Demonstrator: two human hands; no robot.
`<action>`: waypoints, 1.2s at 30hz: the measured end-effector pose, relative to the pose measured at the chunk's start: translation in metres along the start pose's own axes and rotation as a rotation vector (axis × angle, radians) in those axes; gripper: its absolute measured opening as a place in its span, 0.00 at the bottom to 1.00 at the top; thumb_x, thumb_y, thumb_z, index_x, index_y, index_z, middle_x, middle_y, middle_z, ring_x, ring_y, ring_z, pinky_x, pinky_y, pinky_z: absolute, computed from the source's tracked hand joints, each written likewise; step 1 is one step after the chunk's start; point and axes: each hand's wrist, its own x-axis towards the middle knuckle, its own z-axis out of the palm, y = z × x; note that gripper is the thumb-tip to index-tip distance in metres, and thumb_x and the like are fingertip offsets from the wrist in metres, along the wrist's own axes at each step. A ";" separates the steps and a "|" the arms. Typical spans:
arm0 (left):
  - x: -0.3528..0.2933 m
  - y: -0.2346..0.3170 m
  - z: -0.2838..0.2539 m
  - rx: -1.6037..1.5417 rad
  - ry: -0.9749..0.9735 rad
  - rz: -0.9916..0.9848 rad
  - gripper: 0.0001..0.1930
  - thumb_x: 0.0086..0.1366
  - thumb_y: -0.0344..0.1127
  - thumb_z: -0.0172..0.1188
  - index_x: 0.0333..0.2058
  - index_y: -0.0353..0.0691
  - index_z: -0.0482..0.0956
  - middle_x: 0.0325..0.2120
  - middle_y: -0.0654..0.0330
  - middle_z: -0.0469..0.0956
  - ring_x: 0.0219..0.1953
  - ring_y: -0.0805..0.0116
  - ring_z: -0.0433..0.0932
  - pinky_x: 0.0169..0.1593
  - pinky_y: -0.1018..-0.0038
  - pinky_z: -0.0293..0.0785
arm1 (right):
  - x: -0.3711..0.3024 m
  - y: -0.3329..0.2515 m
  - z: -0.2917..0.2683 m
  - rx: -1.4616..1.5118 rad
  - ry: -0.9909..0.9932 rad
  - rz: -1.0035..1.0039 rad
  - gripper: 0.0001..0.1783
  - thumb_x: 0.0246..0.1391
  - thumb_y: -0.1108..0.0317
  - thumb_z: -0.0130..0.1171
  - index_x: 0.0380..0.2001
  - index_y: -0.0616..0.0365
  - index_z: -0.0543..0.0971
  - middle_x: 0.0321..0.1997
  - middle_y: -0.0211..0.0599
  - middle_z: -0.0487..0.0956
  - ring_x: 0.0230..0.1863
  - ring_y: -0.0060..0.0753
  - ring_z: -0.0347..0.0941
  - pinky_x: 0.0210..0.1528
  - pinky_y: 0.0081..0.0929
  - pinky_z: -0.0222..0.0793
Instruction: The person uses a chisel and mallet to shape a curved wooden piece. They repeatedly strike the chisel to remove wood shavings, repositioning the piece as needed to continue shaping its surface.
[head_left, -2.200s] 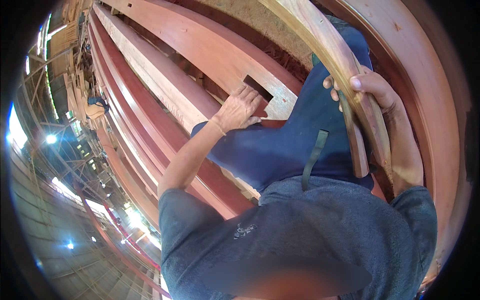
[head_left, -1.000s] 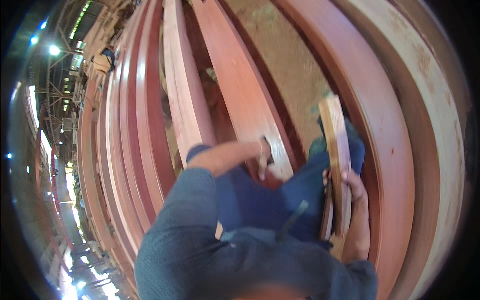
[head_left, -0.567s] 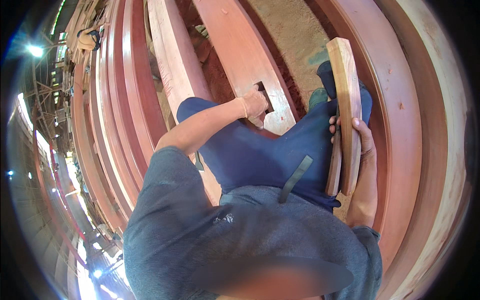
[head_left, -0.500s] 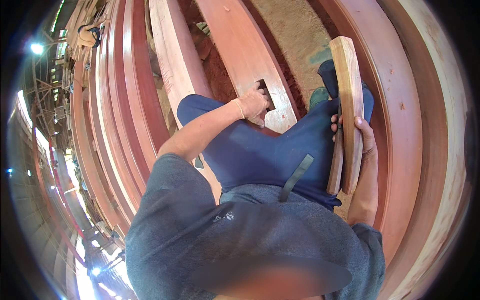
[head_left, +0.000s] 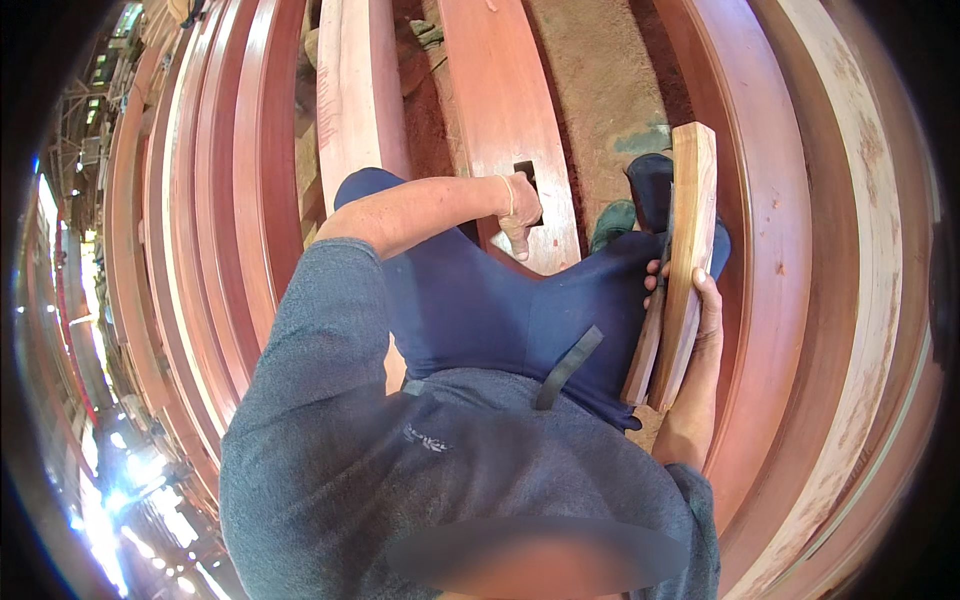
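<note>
The step in hand looks like feeling inside the rectangular mortise [head_left: 526, 170] with the left hand [head_left: 519, 212]. To do it well, I would draw the fingertips slowly along each wall and into the corners, press lightly in case of splinters, and keep the wrist loose. The left fingers dip into the slot with their tips hidden, so I cannot tell how far they are curled or whether they hold anything; the thumb lies outside, pointing near. The mortise sits at the near end of a red-brown beam [head_left: 500, 90], between the knees.

The right hand [head_left: 706, 310] is closed around a pale wooden block [head_left: 692, 190] and a slimmer wooden piece [head_left: 645, 355] left of it, both over the right leg; whether the slim one is a tool handle I cannot tell. A steady, low grip should keep that pair from knocking the beams.

Counted: two hands, one mortise, one mortised beam, one block, one slim piece, one pale beam [head_left: 362, 90] to the left, at least four reddish beams [head_left: 268, 150] farther left, at least two beams [head_left: 775, 250] to the right, and one green shoe [head_left: 613, 222]
</note>
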 end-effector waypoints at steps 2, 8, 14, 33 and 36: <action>-0.002 0.000 0.005 0.010 0.059 0.027 0.37 0.53 0.75 0.63 0.41 0.45 0.89 0.37 0.54 0.87 0.48 0.52 0.83 0.61 0.52 0.64 | 0.000 0.000 0.001 -0.004 0.007 -0.001 0.33 0.49 0.39 0.66 0.41 0.62 0.80 0.49 0.47 0.78 0.44 0.40 0.79 0.42 0.41 0.81; -0.009 0.001 0.016 0.014 0.177 0.074 0.36 0.56 0.73 0.62 0.37 0.41 0.89 0.34 0.53 0.87 0.47 0.51 0.84 0.66 0.46 0.56 | -0.001 0.000 0.005 -0.036 0.009 -0.013 0.33 0.50 0.38 0.65 0.40 0.60 0.79 0.49 0.47 0.78 0.44 0.39 0.78 0.39 0.38 0.82; -0.008 0.000 0.026 -0.007 0.295 0.081 0.33 0.52 0.71 0.66 0.31 0.41 0.89 0.31 0.52 0.86 0.44 0.50 0.84 0.67 0.45 0.56 | -0.001 0.001 0.009 -0.038 0.038 -0.006 0.34 0.45 0.38 0.68 0.40 0.61 0.79 0.48 0.47 0.77 0.44 0.40 0.78 0.37 0.38 0.80; -0.110 0.136 0.033 -0.460 1.502 0.077 0.22 0.57 0.42 0.68 0.49 0.43 0.80 0.51 0.54 0.78 0.58 0.55 0.76 0.66 0.52 0.67 | -0.018 -0.008 0.073 -0.090 -0.008 -0.013 0.40 0.44 0.32 0.66 0.40 0.62 0.78 0.44 0.49 0.77 0.44 0.43 0.78 0.38 0.40 0.81; -0.121 0.167 0.007 -0.402 1.564 0.349 0.22 0.59 0.40 0.63 0.52 0.42 0.80 0.53 0.53 0.76 0.60 0.54 0.73 0.66 0.49 0.66 | -0.022 -0.001 0.099 -0.134 0.166 -0.108 0.40 0.46 0.30 0.63 0.40 0.62 0.76 0.39 0.44 0.76 0.46 0.49 0.77 0.43 0.43 0.79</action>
